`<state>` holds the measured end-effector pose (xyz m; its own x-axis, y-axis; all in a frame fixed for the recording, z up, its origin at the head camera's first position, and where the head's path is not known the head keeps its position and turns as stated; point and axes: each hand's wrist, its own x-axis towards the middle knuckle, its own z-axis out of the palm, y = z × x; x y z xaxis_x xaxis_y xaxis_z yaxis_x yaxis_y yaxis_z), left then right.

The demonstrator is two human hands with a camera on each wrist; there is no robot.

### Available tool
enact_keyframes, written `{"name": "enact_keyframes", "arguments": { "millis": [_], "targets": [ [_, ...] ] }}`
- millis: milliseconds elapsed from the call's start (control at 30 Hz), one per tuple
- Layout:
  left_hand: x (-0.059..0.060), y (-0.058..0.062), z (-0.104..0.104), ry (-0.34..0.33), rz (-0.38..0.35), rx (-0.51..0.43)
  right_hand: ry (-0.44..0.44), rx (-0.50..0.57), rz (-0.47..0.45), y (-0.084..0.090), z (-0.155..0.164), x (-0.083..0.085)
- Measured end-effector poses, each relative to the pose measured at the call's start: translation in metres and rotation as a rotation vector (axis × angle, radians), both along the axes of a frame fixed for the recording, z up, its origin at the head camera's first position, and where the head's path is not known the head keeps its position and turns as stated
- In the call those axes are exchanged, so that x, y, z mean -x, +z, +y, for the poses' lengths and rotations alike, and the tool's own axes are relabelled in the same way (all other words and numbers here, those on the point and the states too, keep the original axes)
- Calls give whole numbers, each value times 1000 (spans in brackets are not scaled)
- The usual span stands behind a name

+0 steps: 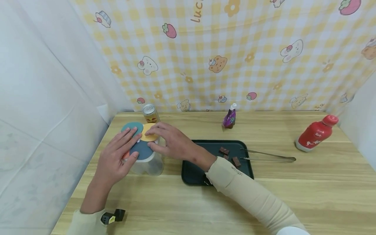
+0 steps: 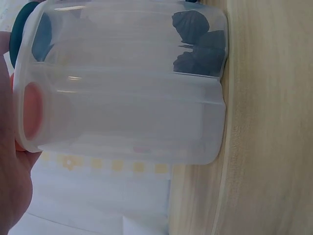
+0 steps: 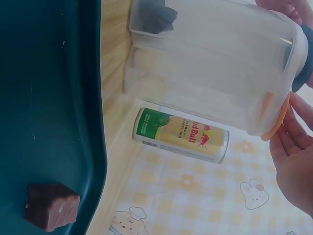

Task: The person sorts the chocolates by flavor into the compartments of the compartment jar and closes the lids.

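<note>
A translucent storage canister (image 2: 127, 98) stands at the table's left, with several round coloured lids on top. Dark pieces (image 2: 198, 44) lie in the bottom of one compartment, and pale round shapes (image 3: 149, 73) show dimly in another. My left hand (image 1: 117, 156) rests across the top with straight fingers, over the teal lid (image 1: 132, 126) and the dark blue lid (image 1: 141, 150); an orange lid (image 2: 33, 110) is partly under it. My right hand (image 1: 173, 140) touches the yellow lid (image 1: 149, 135) with its fingertips, the thumb near the blue lid's edge.
A gold drink can (image 1: 150, 114) stands behind the canister. Right of it, a dark tray (image 1: 192, 171) holds several brown chocolate pieces (image 1: 236, 161), with metal tongs (image 1: 273, 156) lying over its edge. A purple bottle (image 1: 229, 118) and a red bottle (image 1: 315, 133) stand farther off.
</note>
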<state>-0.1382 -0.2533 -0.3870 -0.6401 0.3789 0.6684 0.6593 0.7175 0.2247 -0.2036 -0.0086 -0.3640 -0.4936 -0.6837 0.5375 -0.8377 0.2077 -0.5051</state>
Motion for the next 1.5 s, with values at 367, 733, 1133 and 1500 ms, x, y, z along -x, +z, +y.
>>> {"name": "enact_keyframes", "arguments": {
  "millis": [367,733,1133,1500],
  "targets": [
    [-1,0,2,10,51,-5,-1,10,-23,-1,0,-3],
    [3,0,2,8,61,-16,-35,3,-30,-1,-1,-3],
    [0,2,1,-24,53,-49,11,57,-5,-3,-2,0],
    [-2,2,-1,-8,18,-1,1,51,34,-6,-2,0]
  ]
}}
